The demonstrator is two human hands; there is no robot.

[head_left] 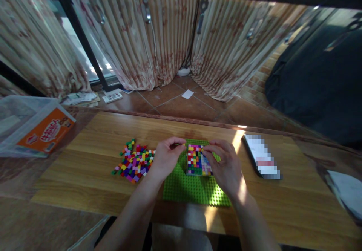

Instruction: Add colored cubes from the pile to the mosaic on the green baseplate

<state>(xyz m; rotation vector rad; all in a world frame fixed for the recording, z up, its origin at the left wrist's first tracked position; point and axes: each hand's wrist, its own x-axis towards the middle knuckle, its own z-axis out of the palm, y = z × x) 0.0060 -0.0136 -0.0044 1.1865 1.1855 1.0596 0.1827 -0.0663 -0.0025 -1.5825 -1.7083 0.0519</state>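
A green studded baseplate (186, 190) lies on the wooden table, with a block of multicoloured toy bricks (195, 160) standing on it. At the block's far left corner, my left hand (166, 156) pinches a small yellow brick (184, 145) between thumb and forefinger. My right hand (224, 164) reaches over the block's right side, thumb and forefinger closed together at its top face. Whatever sits between those right fingertips is too small to make out, and this hand hides the block's right edge. Left of my left hand spreads a pile of loose coloured bricks (135, 164).
A phone (263, 156) with a blurred screen lies on the table (82, 160) to the right. Beyond the far left end stands a clear plastic bin (36, 107) with an orange label. Papers (346, 190) are at the far right. Curtains (169, 36) hang behind the table.
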